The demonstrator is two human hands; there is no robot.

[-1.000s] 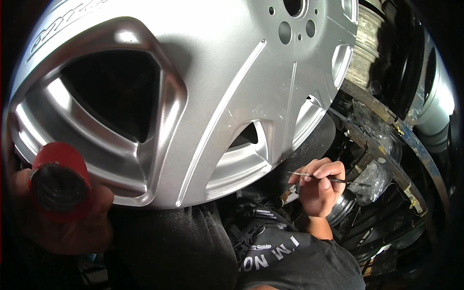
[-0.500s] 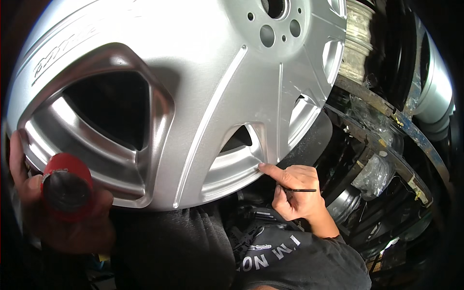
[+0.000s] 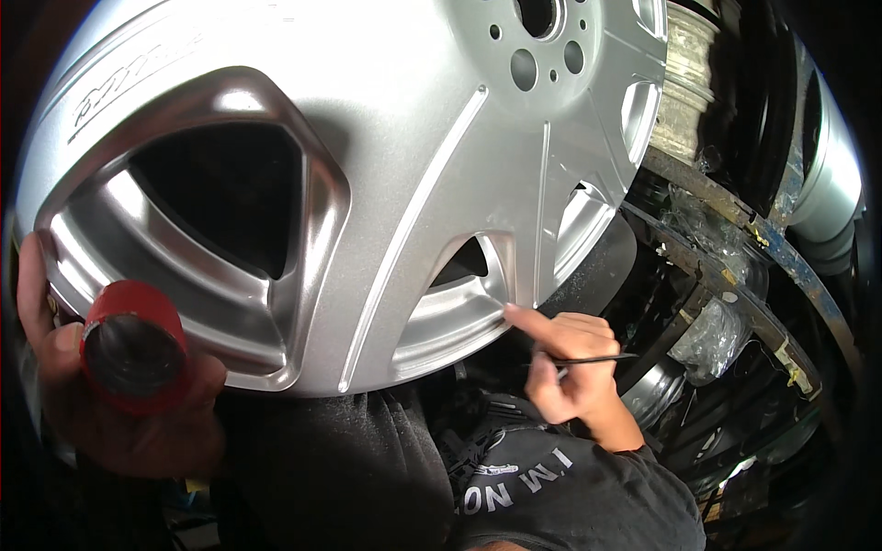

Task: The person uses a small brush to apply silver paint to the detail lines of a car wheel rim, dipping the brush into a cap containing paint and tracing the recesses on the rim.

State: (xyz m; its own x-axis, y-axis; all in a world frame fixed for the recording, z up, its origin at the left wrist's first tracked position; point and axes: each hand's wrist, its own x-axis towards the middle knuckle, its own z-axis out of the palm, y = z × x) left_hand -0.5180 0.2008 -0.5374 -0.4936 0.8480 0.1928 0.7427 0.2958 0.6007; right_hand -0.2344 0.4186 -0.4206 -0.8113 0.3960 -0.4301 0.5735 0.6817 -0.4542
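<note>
A large silver alloy wheel [image 3: 395,165] fills the upper left of the view, with scribbled marks on its far-left face. My left hand [image 3: 138,445] is wrapped around a small red cup [image 3: 147,298], whose round mouth shows a dark grey inside. One finger of that hand rests along the wheel's left edge. Held in my right hand [image 3: 579,363] is a thin black stick [image 3: 602,358], its working end hidden. The extended index finger points at the rim by the small spoke opening; whether it touches is unclear, as motion blurs the hand.
To the right stands a rusty metal rack [image 3: 707,266] with crumpled clear plastic [image 3: 712,340] on it. More wheels surround it, including a silver one [image 3: 831,174] at the far right and a pale, dirty one [image 3: 682,83] at the back. Dark cloth lies below the wheel.
The wheel sits slightly farther right and higher in view. My right hand has moved a little right, and more of the black stick shows. My left hand still holds the red cup.
</note>
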